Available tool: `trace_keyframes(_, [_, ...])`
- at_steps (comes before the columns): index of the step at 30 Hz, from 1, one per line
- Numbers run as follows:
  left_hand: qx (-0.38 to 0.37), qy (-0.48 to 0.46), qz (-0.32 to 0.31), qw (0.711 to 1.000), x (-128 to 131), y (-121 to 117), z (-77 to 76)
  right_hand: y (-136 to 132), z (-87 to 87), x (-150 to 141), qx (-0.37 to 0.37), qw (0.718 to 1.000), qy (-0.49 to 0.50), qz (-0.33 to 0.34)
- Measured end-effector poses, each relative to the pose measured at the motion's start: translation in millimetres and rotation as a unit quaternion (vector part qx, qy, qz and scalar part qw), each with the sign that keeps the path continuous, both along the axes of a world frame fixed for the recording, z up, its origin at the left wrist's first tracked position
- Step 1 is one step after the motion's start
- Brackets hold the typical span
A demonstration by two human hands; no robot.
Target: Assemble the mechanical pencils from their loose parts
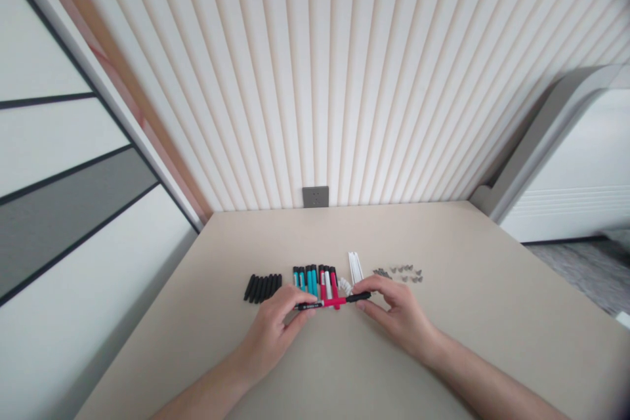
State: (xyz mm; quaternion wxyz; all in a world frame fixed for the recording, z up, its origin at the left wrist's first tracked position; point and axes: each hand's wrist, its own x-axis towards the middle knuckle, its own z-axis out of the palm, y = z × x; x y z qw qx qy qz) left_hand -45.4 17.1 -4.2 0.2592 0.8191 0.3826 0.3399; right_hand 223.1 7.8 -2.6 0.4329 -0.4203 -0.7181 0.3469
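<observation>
A red and black pen (331,302) lies level just above the beige table (467,315), held at both ends. My left hand (275,325) pinches its black left end, fingers closed. My right hand (396,308) pinches its black right end, fingers closed too. Just behind the pen lie rows of pen parts: black caps (262,287), teal and red barrels (315,279), white tubes (355,266), a small pile of springs (345,286) and several small grey clips (401,273).
A ribbed white wall with a grey socket (315,197) rises behind the table. A grey and white panelled wall stands at the left. At the right is a white cabinet (571,177) with carpet below it.
</observation>
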Motion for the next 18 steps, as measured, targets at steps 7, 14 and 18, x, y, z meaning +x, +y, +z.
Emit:
trace_keyframes(7, [0.023, -0.008, -0.006, 1.000, 0.4, 0.4, -1.4, -1.0, -3.6, -0.9, -0.023, 0.999, 0.009, -0.026])
trace_keyframes(14, [0.039, -0.020, -0.011, 0.999, 2.2, -0.5, 0.8, -0.9, -7.9, -0.5, -0.074, 0.997, -0.001, -0.015])
trace_keyframes(18, [0.024, -0.010, 0.011, 1.000, 2.1, -1.5, 1.3, -3.2, -2.6, 0.6, -0.077, 0.997, -0.018, 0.015])
